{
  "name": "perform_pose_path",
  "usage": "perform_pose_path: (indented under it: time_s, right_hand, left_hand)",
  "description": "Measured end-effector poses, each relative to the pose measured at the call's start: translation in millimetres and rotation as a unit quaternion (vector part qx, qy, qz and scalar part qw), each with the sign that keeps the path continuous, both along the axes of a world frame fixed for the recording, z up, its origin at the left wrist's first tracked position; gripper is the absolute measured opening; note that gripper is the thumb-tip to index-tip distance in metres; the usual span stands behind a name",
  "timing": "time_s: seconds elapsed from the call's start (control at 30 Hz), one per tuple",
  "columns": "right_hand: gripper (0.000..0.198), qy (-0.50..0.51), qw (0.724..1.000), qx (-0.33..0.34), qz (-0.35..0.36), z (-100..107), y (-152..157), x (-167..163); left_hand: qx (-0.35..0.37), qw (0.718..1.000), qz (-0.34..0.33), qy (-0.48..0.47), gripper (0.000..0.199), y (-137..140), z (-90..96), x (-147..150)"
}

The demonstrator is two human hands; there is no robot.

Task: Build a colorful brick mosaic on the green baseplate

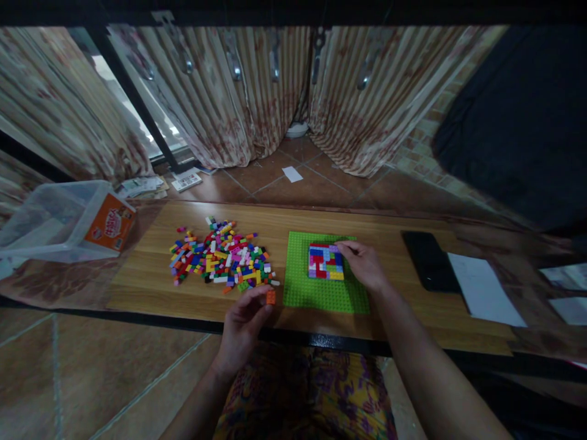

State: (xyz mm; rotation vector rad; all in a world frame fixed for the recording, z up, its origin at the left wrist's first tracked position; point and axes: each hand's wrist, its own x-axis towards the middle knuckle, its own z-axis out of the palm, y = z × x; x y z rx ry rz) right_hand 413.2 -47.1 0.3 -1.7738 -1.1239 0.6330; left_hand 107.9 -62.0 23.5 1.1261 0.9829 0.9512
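Head view: my left hand [245, 318] has fingers pinched on an orange brick [271, 297], left of the green baseplate [296, 296], long axis pointing away from me; my right hand [364, 264] reaches the block patch's [326, 263] far-right corner, grip unclear.

The left grip [243, 322] pinches an orange brick [271, 297]; the right grip [365, 267] touches assembled bricks [326, 263].

Can slide along the bare strip of table [321, 218] behind the green board [298, 296], or between the right hand [364, 266] and the flat black thing [426, 260]. Can barely squeeze between the board and the brick pile [224, 253], with the left hand [243, 321] and an orange brick [271, 297] near the front end. Bumps into the tall see-through box [59, 214] at far left.
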Motion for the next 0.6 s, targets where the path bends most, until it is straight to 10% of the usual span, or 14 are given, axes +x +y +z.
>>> perform_pose_path:
  time_s: [0.6]
  right_hand:
    - [0.031,0.008,0.999,0.03,-0.044,9.0,-7.4,-1.3]
  left_hand:
    - [-0.012,0.997,-0.065,-0.03,0.031,5.2,15.3,36.0]
